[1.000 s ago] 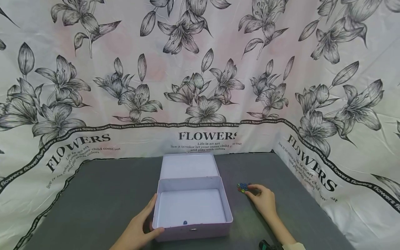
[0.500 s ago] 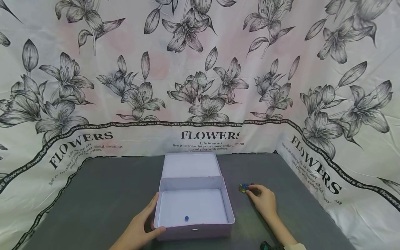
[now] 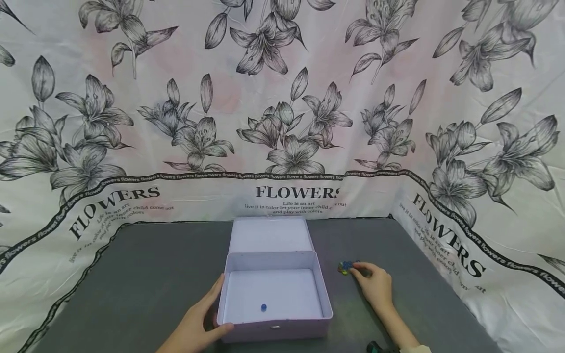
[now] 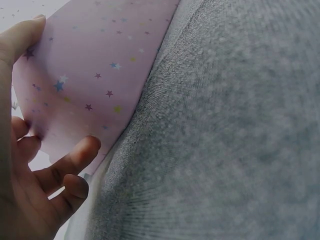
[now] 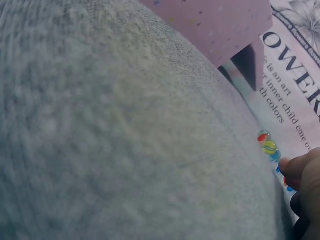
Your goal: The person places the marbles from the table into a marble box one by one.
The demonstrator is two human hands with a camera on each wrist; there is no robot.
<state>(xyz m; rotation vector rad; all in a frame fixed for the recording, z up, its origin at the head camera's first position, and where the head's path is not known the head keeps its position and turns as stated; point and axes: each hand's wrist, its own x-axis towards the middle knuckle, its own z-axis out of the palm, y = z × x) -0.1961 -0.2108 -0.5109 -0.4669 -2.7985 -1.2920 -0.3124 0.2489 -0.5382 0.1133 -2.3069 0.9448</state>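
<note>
A pale lilac lidded box (image 3: pixel 273 331) stands with its lid (image 3: pixel 271 235) swung back; stars dot its outer wall in the left wrist view. My left hand (image 3: pixel 196 314) grips its front left corner, thumb at the front rim and index finger along the side. One blue marble (image 3: pixel 263 308) lies inside, near the front wall. Right of the box, my right hand (image 3: pixel 375 287) brings thumb and index finger together at a small cluster of glass marbles (image 3: pixel 344 267). Red, yellow and blue marbles (image 5: pixel 269 146) show there in the right wrist view, some hidden behind the fingers.
The grey tabletop (image 3: pixel 145 284) carries the box and marbles. A white cloth (image 3: pixel 291 147) printed with flowers and lettering hangs behind and along both sides. A dark device (image 3: pixel 374 347) sits at the right wrist.
The blue marble in the box has rolled slightly away from the front wall. My right thumb and index finger stay at the cluster, and the left hand keeps its grip. The head view has shifted slightly.
</note>
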